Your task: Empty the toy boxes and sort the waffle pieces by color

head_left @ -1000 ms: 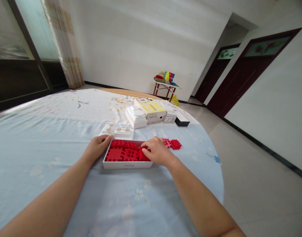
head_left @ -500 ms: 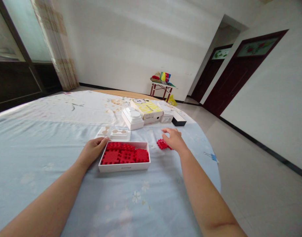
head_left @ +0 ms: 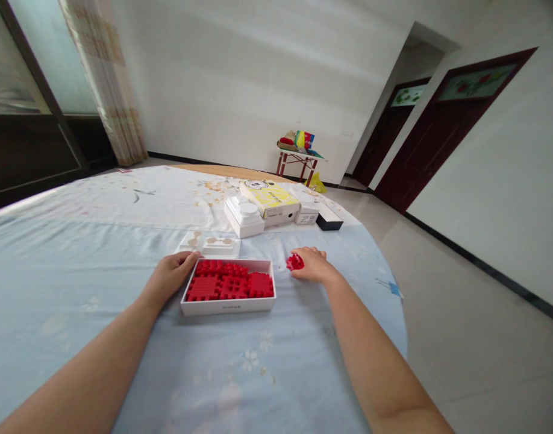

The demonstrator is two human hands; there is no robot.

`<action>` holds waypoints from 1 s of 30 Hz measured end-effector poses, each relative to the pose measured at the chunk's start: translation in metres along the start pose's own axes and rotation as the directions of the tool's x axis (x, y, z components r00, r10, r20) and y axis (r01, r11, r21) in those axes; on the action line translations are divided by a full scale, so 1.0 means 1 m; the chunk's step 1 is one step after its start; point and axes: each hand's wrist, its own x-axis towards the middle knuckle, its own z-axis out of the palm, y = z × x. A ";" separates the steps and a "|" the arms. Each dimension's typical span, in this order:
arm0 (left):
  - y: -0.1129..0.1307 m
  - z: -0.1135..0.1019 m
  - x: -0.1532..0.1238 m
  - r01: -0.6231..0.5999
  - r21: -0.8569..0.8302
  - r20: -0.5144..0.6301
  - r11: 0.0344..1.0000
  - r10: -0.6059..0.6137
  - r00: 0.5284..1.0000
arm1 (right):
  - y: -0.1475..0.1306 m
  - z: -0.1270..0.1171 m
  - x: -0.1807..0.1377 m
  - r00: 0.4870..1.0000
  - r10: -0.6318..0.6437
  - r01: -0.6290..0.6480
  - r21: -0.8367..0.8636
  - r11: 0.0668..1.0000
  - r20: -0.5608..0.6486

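Observation:
A white box (head_left: 228, 308) stands on the table in front of me, filled with red interlocking plastic blocks (head_left: 234, 287). My left hand (head_left: 171, 276) grips it at the far left corner, thumb along the rim. To the right of the box, my right hand (head_left: 311, 265) is closed around a red plastic block (head_left: 294, 262) lying on the cloth. My palm and fingers hide much of this block, so I cannot tell whether it is one piece or more.
Behind the box lie white moulded trays (head_left: 220, 246). Farther back are a white box with a round top (head_left: 244, 217), a yellow printed box (head_left: 271, 202), a smaller white box (head_left: 306, 214) and a black open box (head_left: 329, 218). A blue floral tablecloth (head_left: 240, 374) covers the table.
My right hand has come down over the red block and closed on it; before, it hovered above with fingers apart. My left hand stays at the box corner.

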 end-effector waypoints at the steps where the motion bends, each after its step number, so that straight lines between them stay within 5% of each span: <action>1: 0.000 0.000 0.000 -0.002 -0.002 0.002 1.000 0.002 1.000 | 0.001 0.001 0.000 0.999 -0.042 0.042 0.023 0.999 0.008; 17: 0.006 0.000 -0.005 -0.006 -0.006 0.003 1.000 0.006 1.000 | 0.000 0.003 -0.001 0.998 -0.064 0.065 0.053 0.997 -0.005; 21: 0.006 0.001 -0.005 -0.013 -0.017 0.007 1.000 0.013 1.000 | -0.004 -0.007 -0.003 0.991 -0.048 0.065 0.139 0.988 -0.123; 26: 0.002 0.002 -0.003 -0.010 -0.020 0.006 1.000 0.010 1.000 | -0.043 -0.031 -0.018 0.920 -0.188 0.308 0.338 0.890 -0.344; 30: 0.001 0.002 -0.002 -0.033 -0.031 -0.005 0.999 0.033 0.999 | -0.089 -0.037 -0.035 0.861 -0.392 0.498 0.381 0.779 -0.324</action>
